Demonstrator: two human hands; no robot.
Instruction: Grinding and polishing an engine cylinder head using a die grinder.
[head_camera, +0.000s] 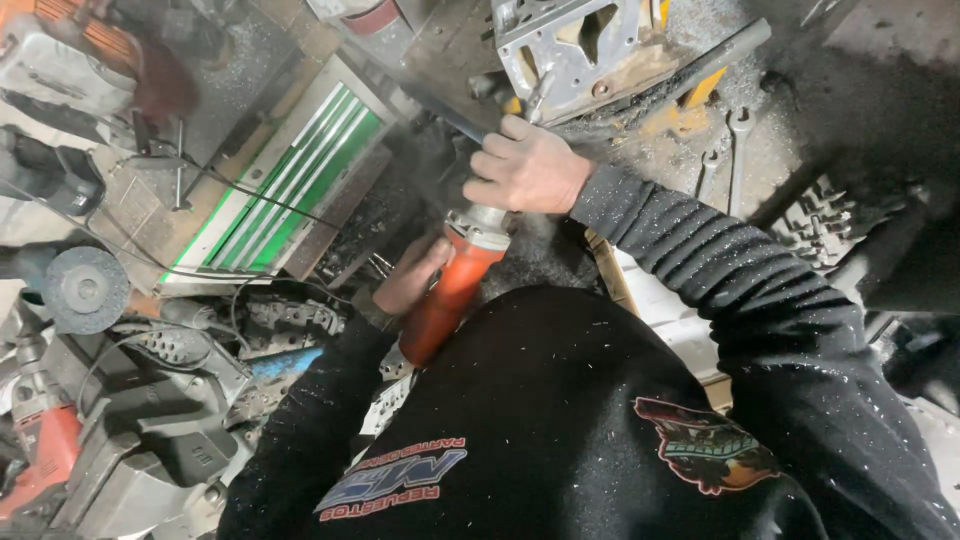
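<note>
Head view: both hands, right hand (525, 165) and left hand (410, 275), grip smooth orange grinder (450, 290).

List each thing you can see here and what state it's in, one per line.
Orange grinder: held in both hands, head down at the metal.
Right hand: gripping the grinder's head.
Left hand: on the grinder's body.
Metal bracket: lying on the bench, dusty.
Wrenches: lying flat, untouched.
Grey grinding disc: lying idle at left.
</note>
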